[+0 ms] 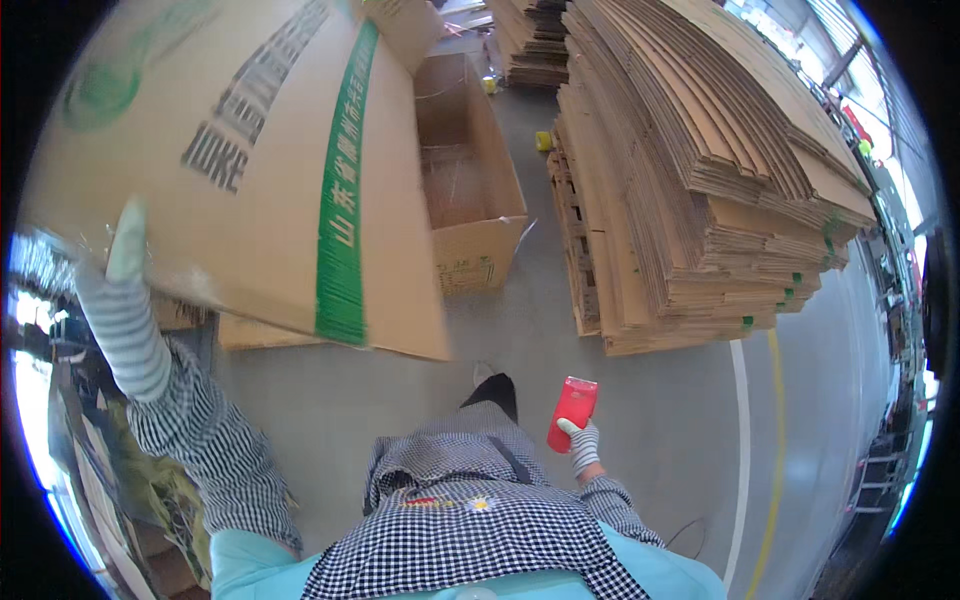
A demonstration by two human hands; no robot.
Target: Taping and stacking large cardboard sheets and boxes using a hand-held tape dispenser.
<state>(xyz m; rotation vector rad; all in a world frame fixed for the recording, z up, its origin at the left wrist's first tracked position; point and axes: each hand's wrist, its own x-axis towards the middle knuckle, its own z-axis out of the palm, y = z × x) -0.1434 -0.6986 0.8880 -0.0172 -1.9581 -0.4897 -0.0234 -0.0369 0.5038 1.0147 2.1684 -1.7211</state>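
Note:
My left hand (125, 275), in a striped glove, is closed on the lower left edge of a large cardboard box (275, 220), its thumb lying over the near face. This box is tilted up at the left, with a green printed band running down it, and its outline is slightly blurred. Low on the right, my right hand (583, 446) also wears a striped glove and grips a red tape dispenser (574, 408) with a pale strip along its top edge. Beyond the large box stands an open cardboard box (480, 245), whose inside shows from above.
A tall stack of flattened cardboard (690, 230) rises on a wooden pallet (570, 235) at the right. Further back is another cardboard stack (533, 45). White and yellow lines cross the grey floor (660, 420) on the right. Crumpled sacking (175, 495) lies at the lower left.

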